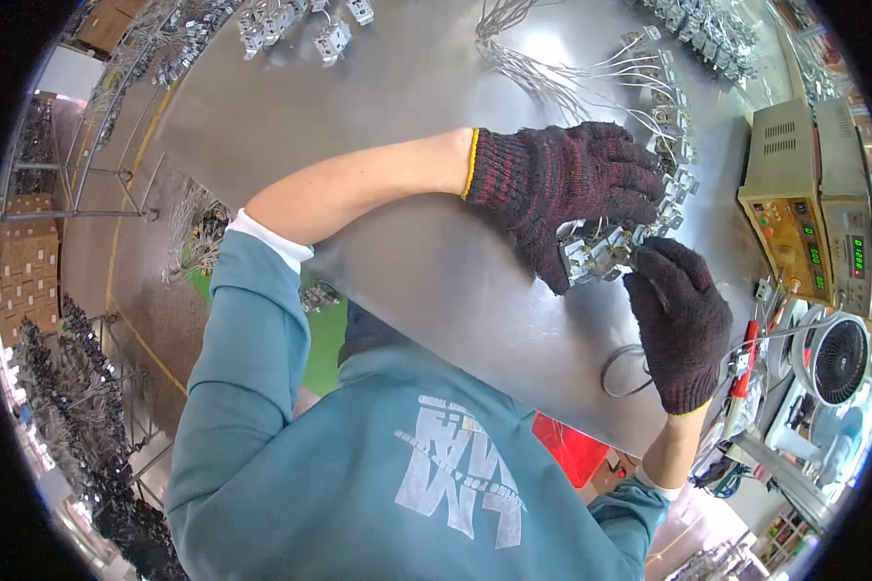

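Observation:
A curved row of small metal-framed parts (601, 254) with thin pale wires lies on the metal table. My left hand (576, 184), in a dark red-and-black knit glove, reaches across the row from the left. Its fingers are stretched out over the parts, and the thumb is spread apart beside the row's near end. Just right of that end is my right hand (683, 324), in a similar dark glove. Its fingers are curled together with the tips against or very close to the nearest parts. Whatever those fingers hold, if anything, is hidden.
More metal parts (332, 42) sit at the table's far left edge. A wire bundle (543, 73) lies beyond my left hand. To the right stand a boxy instrument (790, 232) with lit displays and a small round fan (836, 360). A dark cable loop (622, 373) lies near my right hand.

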